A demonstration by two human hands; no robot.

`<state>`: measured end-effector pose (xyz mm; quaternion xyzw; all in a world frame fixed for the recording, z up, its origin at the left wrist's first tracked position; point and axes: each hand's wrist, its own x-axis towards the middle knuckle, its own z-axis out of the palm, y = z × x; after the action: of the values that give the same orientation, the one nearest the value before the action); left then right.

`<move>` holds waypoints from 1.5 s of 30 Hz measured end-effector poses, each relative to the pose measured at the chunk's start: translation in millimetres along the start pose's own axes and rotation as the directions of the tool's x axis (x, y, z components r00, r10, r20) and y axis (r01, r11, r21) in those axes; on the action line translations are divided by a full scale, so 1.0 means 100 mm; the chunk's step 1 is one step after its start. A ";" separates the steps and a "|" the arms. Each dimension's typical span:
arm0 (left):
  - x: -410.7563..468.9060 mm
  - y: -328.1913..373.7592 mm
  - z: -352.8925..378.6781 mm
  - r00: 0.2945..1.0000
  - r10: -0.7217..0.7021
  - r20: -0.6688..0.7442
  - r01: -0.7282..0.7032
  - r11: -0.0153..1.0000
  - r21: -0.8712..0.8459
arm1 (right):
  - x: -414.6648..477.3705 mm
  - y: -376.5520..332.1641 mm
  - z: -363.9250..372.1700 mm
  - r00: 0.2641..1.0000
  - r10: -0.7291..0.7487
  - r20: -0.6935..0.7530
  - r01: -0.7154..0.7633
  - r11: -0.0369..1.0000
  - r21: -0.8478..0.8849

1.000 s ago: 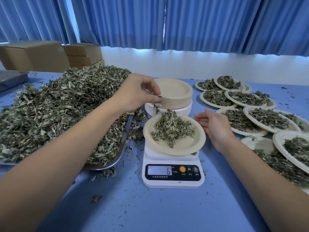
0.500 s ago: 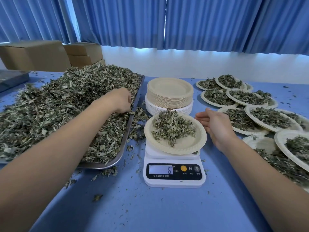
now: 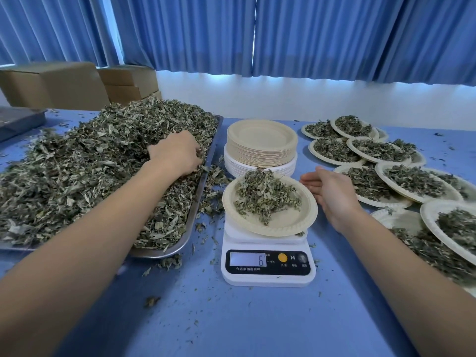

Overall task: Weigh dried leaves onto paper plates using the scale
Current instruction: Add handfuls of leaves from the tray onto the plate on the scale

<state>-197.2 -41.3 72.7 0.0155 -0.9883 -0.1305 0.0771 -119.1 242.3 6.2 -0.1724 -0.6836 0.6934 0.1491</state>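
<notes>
left hand (image 3: 177, 154): fingers curled into dried leaves (image 3: 77, 176) beneath; grip hidden
right hand (image 3: 332, 194): relaxed, empty; paper plate (image 3: 283, 225) just left
handling: likely featherlight, brittle; pinch gently

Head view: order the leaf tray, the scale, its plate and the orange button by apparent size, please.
Leaf tray, largest.
Scale and plate look about alike; the plate hides part of the scale.
Orange button, smallest.

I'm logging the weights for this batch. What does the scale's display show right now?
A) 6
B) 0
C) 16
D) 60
A: the display on the scale shows a single 6, with the plate of dried leaves sitting on top.
</notes>
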 end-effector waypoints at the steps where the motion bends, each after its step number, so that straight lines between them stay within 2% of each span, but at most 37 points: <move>1: -0.02 0.01 -0.01 0.999 0.007 0.052 -0.008 1.000 0.015 | 0.00 0.00 0.00 1.000 0.000 0.001 0.000 1.000 -0.001; 3: -0.03 0.03 -0.02 0.997 0.018 0.080 -0.021 0.999 0.046 | 0.00 0.00 -0.01 1.000 -0.001 0.001 0.001 1.000 -0.001; 10: -0.08 0.03 -0.12 0.995 0.041 -0.087 -0.031 0.994 0.106 | 0.00 0.00 0.00 1.000 -0.001 0.004 0.001 1.000 0.001; 13: -0.08 0.02 -0.13 0.976 0.080 -0.201 -0.083 0.997 -0.008 | 0.00 -0.01 0.00 1.000 0.000 0.003 0.000 1.000 -0.001; 16: -0.13 0.09 -0.18 0.935 0.174 -0.308 -0.256 0.933 -0.251 | -0.01 -0.01 0.00 1.000 -0.002 0.008 0.002 1.000 0.000; 18: -0.23 0.19 -0.24 0.925 0.255 -0.281 -0.356 0.839 -0.412 | -0.01 -0.01 0.01 1.000 -0.001 0.014 0.001 1.000 0.006; 20: -0.34 0.32 -0.29 0.910 0.377 -0.172 -0.409 0.747 -0.523 | -0.01 -0.01 0.01 1.000 -0.002 0.012 0.002 1.000 0.005; 24: -0.49 0.55 -0.26 0.818 0.575 -0.025 -0.490 0.673 -0.554 | -0.01 -0.01 0.01 1.000 -0.002 0.009 0.002 1.000 -0.005; 27: -0.51 0.60 -0.20 0.782 0.621 0.056 -0.470 0.646 -0.601 | -0.01 0.00 -0.01 1.000 0.004 0.010 -0.004 1.000 -0.009; 30: -0.46 0.55 -0.18 0.822 0.569 0.009 -0.413 0.607 -0.679 | -0.01 0.00 -0.02 1.000 0.010 0.013 -0.010 1.000 -0.003; 33: -0.39 0.45 -0.18 0.882 0.470 -0.034 -0.353 0.610 -0.709 | -0.02 -0.02 -0.01 1.000 0.006 0.012 -0.005 1.000 -0.007; 35: -0.29 0.34 -0.18 0.914 0.401 -0.066 -0.338 0.660 -0.671 | -0.03 -0.02 0.00 1.000 0.006 0.013 -0.006 1.000 -0.012; 37: -0.15 0.21 -0.18 0.935 0.344 -0.083 -0.335 0.788 -0.516 | -0.03 -0.02 0.00 1.000 0.010 0.014 -0.010 1.000 -0.013; 40: 0.02 0.01 -0.14 0.973 0.229 0.005 -0.220 0.938 -0.269 | -0.03 -0.02 0.00 1.000 0.014 0.009 -0.014 1.000 -0.004; 42: 0.03 -0.08 -0.08 0.985 0.175 0.001 -0.172 0.965 -0.197 | -0.03 -0.03 0.00 1.000 0.014 0.006 -0.014 1.000 -0.011; 45: -0.13 -0.05 -0.04 0.951 0.242 -0.192 -0.287 0.922 -0.261 | -0.04 -0.04 0.01 1.000 0.026 0.006 -0.026 0.999 -0.023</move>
<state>-183.8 -46.6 73.0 -0.1196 -0.9429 -0.2584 0.1726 -116.0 240.1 9.9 -0.1807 -0.6898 0.6878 0.1359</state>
